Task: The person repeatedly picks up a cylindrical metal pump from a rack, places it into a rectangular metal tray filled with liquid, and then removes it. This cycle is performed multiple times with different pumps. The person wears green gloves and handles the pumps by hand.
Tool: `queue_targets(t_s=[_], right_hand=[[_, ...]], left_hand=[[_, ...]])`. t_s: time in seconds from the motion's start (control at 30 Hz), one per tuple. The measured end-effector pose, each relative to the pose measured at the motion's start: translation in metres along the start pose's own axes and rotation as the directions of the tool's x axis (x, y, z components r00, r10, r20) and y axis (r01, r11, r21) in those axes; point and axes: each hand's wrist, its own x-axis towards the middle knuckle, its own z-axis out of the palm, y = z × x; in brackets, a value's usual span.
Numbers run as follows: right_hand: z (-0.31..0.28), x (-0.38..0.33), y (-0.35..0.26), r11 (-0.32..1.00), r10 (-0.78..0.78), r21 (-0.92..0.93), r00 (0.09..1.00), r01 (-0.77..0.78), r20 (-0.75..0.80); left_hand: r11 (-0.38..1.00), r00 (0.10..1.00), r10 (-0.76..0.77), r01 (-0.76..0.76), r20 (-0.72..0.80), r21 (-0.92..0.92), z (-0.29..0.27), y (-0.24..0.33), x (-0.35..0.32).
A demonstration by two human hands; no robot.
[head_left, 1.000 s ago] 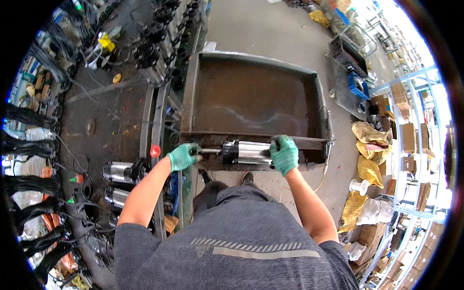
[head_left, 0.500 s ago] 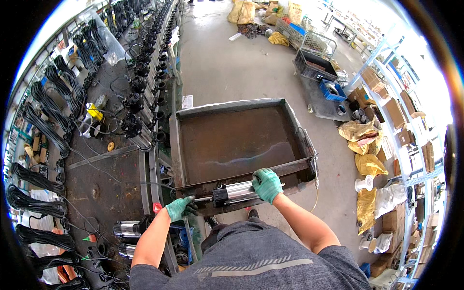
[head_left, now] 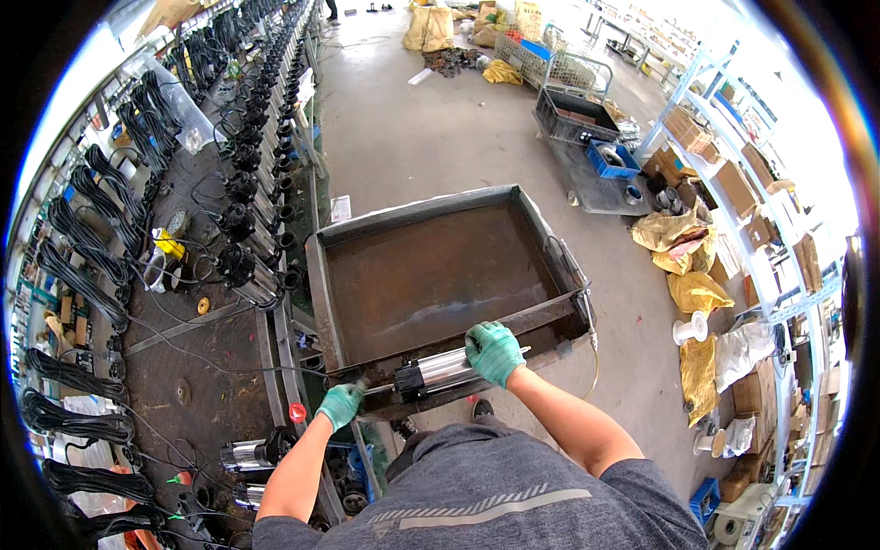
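A shiny silver cylindrical motor (head_left: 447, 369) with a black end (head_left: 410, 379) lies along the near rim of a rusty metal tray, slightly tilted. My right hand (head_left: 495, 354), in a green glove, is closed over the right part of the silver body. A short thin tip sticks out past that hand. At the other end, my left hand (head_left: 340, 406), also gloved in green, is closed around the outer end of a slim metal rod (head_left: 379, 389) that runs into the black end. Its fingertips are blurred.
Brown water stands in the wide tray (head_left: 323, 275). To the left, a dark workbench (head_left: 206, 367) carries rows of similar motors (head_left: 246, 270) and coiled black cables (head_left: 78, 417). Blue shelving (head_left: 779, 312) with boxes rises at the right, near yellow sacks (head_left: 698, 291) and a cart (head_left: 596, 197).
The whole view has shifted a little, so the tray and motor sit further left in the picture. The motor slants slightly more. Both hands keep their holds.
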Motion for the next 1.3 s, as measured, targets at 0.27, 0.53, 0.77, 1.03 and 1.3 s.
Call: queue_targets(t_s=[0.27, 0.53, 0.77, 1.03, 1.3], right_hand=[[-0.001, 0.0, -0.004, 1.0, -0.014, 0.012, 0.999, 0.014, -0.029], [-0.005, 0.0, -0.005, 1.0, -0.013, 0.024, 1.0, 0.014, -0.024], [-0.003, 0.003, -0.003, 0.999, -0.03, 0.024, 0.999, 0.03, -0.02], [-0.003, 0.002, -0.003, 1.0, -0.012, -0.001, 1.0, 0.012, -0.022], [-0.005, 0.001, -0.004, 1.0, -0.017, 0.011, 1.0, 0.017, -0.017]], left_hand=[[0.416, 0.855, -0.097, 0.5, 0.51, -0.759, 0.005, -0.028, 0.016], [0.562, 0.973, 0.181, 0.016, 0.142, -0.827, 0.03, -0.041, -0.002], [0.9, 0.784, 0.095, 0.196, 0.613, -0.39, -0.029, -0.029, 0.028], [0.944, 0.835, 0.319, -0.238, 0.449, -0.229, -0.018, -0.018, 0.023], [0.711, 0.83, 0.554, -0.428, -0.07, 0.558, 0.021, -0.026, -0.002]])
